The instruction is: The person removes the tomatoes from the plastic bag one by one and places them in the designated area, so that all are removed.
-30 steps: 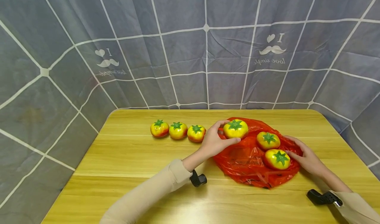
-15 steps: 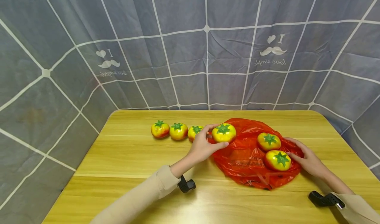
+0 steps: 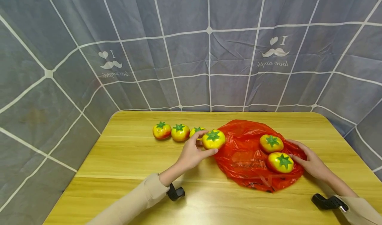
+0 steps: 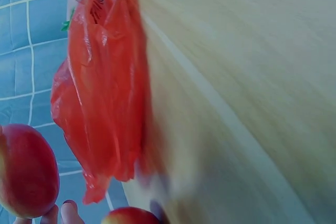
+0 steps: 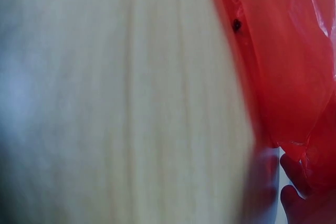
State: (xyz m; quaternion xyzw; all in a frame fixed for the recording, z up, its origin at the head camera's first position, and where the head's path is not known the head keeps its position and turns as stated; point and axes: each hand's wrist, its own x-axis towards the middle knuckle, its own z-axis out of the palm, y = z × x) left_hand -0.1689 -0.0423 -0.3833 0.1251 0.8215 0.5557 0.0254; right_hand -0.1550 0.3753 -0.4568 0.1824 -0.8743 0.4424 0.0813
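Observation:
My left hand (image 3: 191,153) grips a yellow-red tomato (image 3: 213,139) with a green star-shaped leaf, thumb on the near side and fingers on the far side. In the left wrist view the same tomato (image 4: 29,171) shows its red side above the fingertips. Just right of it lies an opened red plastic bag (image 3: 238,148), spread on the table. Two tomatoes, one farther back (image 3: 271,143) and one nearer (image 3: 280,162), sit at the bag's right part. My right hand (image 3: 311,160) holds the bag's right side, its thumb beside the nearer tomato.
To the left, three similar tomatoes stand in a row: a left one (image 3: 161,131), a middle one (image 3: 180,133) and a right one (image 3: 196,131) partly behind my left hand. A grey curtain (image 3: 191,59) hangs behind the wooden table (image 3: 125,158).
My left hand has moved left with its tomato, from over the bag to its left edge, in front of the row's right end. The right hand and the two tomatoes by it stay put.

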